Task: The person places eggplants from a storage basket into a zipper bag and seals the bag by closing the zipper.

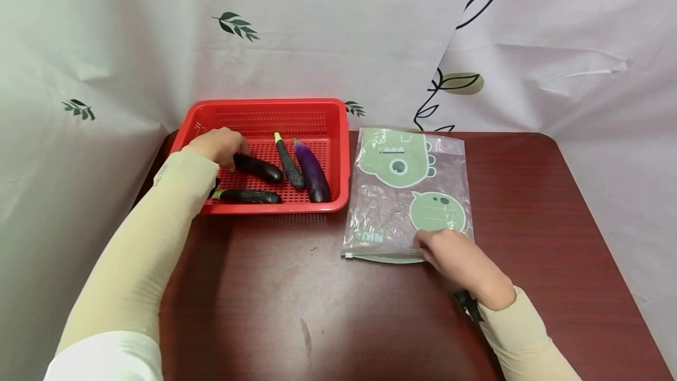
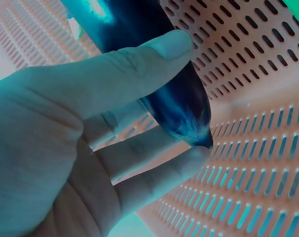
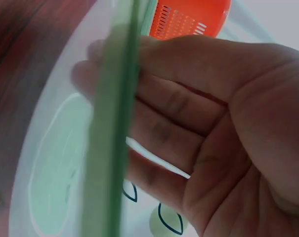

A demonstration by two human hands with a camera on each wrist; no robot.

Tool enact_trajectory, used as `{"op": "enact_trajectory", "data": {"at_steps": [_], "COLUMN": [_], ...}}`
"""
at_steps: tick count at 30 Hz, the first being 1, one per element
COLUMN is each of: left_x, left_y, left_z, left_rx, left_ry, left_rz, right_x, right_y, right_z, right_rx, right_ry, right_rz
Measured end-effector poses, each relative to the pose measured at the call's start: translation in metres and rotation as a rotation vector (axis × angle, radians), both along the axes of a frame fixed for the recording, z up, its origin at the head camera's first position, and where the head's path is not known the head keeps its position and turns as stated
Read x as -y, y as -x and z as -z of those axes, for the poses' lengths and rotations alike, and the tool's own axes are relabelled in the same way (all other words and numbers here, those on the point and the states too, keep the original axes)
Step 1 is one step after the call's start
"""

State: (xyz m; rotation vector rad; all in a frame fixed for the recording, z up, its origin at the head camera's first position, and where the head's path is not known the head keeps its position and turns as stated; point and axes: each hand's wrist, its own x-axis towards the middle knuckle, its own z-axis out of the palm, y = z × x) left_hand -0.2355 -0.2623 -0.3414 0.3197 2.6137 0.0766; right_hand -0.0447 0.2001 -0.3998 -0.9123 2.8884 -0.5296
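Observation:
My left hand (image 1: 215, 144) is inside the red basket (image 1: 341, 157) and grips a dark eggplant (image 1: 259, 168) by one end. In the left wrist view the thumb lies across that eggplant (image 2: 181, 108), with fingers on its far side. A purple eggplant (image 1: 314, 175) and a slim dark eggplant (image 1: 290, 163) lie to its right; another dark eggplant (image 1: 248, 196) lies nearer the front wall. My right hand (image 1: 462, 260) pinches the near, green-zipped edge of a clear zip bag (image 1: 386, 210) lying flat on the table. The right wrist view shows the green zip strip (image 3: 109, 138) crossing in front of the fingers.
The brown table (image 1: 264, 293) carries the basket at back left and the bag right beside it. White cloth (image 1: 328, 34) with leaf prints hangs behind and along both sides. A small white slider (image 1: 348, 255) sits at the zip's left end.

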Motion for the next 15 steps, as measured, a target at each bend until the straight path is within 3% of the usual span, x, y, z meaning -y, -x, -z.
{"op": "enact_trajectory", "data": {"at_steps": [11,15], "left_x": [0.0060,0.0052], "left_y": [-0.0022,-0.0031], "left_z": [-0.0079,-0.0106], "left_rx": [-0.026,-0.027], "left_ry": [0.019,0.032], "left_rz": [0.046,0.050], "right_x": [-0.0008,-0.0022], "right_y": [0.0021,0.0022], "right_z": [-0.0017,-0.0023], "right_rx": [-0.083,-0.117], "right_ry": [0.039,0.049], "right_rz": [0.045,0.023]}}
